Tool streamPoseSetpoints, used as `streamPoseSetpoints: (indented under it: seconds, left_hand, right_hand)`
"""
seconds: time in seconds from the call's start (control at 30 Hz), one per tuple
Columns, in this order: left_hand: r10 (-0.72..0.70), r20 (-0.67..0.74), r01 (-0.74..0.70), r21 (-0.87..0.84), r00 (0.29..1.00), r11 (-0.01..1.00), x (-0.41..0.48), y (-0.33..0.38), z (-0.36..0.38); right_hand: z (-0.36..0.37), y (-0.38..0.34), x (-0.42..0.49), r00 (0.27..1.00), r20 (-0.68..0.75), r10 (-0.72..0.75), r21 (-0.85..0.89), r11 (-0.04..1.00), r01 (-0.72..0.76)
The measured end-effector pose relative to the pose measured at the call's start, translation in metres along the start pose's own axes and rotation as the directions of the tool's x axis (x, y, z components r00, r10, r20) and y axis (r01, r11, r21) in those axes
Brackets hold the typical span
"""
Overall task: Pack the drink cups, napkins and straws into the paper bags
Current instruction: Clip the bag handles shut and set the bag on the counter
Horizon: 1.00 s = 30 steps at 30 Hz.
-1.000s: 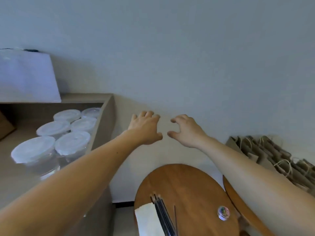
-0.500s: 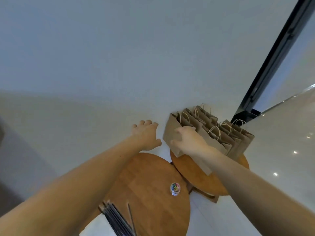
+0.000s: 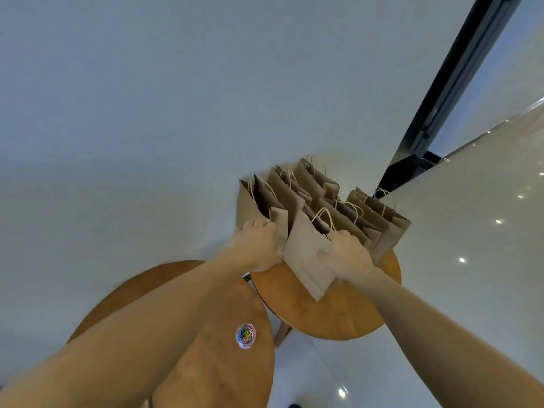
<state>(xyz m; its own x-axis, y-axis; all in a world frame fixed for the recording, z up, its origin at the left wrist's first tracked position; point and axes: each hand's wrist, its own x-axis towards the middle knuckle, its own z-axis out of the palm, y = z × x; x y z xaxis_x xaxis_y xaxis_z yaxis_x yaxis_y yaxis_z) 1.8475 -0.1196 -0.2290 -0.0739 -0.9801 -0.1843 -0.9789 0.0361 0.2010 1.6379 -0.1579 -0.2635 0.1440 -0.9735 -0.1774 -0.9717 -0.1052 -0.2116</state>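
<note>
Left hand (image 3: 259,245): formerly in open air; now holding the side of the leftmost brown paper bag (image 3: 246,203) in the row. Right hand (image 3: 347,254): formerly touching, now pinching the front flat brown paper bag (image 3: 306,257), tilted out of that row.

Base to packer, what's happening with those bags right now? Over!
Right hand pinches the front paper bag. Left hand against the leftmost bag, grip unclear. Row of bags crowds close behind on the round table.
</note>
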Motion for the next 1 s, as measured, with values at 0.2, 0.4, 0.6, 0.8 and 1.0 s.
streamPoseSetpoints:
  seconds: [0.2, 0.4, 0.6, 0.8, 1.0]
  left_hand:
    - [-0.085, 0.112, 0.088, -0.031, 0.99, 0.996, 0.031, 0.024, 0.043]
    - [-0.184, 0.179, 0.186, 0.004, 0.967, 0.983, 0.04, 0.024, 0.057]
    - [-0.194, 0.172, 0.201, -0.021, 0.966, 0.979, 0.034, 0.017, 0.052]
    - [-0.225, 0.128, 0.232, -0.046, 0.966, 0.972, 0.007, -0.003, 0.04]
    - [-0.289, 0.085, 0.295, -0.072, 0.953, 0.953, -0.046, -0.054, 0.023]
  right_hand:
    - [0.035, 0.055, 0.063, 0.998, 0.021, 0.052, -0.07, 0.996, -0.05]
    - [0.055, 0.063, 0.087, 0.999, 0.033, -0.024, -0.138, 0.99, 0.028]
    - [0.046, 0.054, 0.083, 0.994, 0.016, -0.105, -0.193, 0.975, 0.106]
    - [0.019, 0.012, 0.054, 0.975, 0.027, -0.222, -0.232, 0.947, 0.222]
    - [-0.005, -0.071, 0.006, 0.915, 0.001, -0.403, -0.218, 0.893, 0.393]
